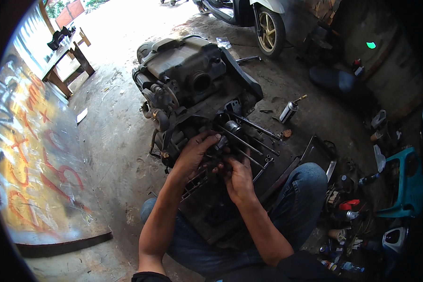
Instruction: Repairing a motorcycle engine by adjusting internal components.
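Note:
On the ground before me lies a greasy scooter engine (174, 122), with a dark air filter box (188, 61) on its far side. Long metal studs (249, 152) stick out to the right around a piston (233, 127). My left hand (197, 152) is closed on a small dark metal part (217, 144) at the studs' left end, thumb on top. Just right of and below it, my right hand (238, 176) has its fingers curled in under the studs. Whatever they hold is hidden in shadow.
A spray can (288, 112) stands right of the engine. Farther right are a black seat (340, 84), a teal plastic stool (402, 185) and scattered bottles. A parked scooter's wheel (269, 32) is behind, a wooden bench (63, 61) far left, and a painted panel (42, 155) at left.

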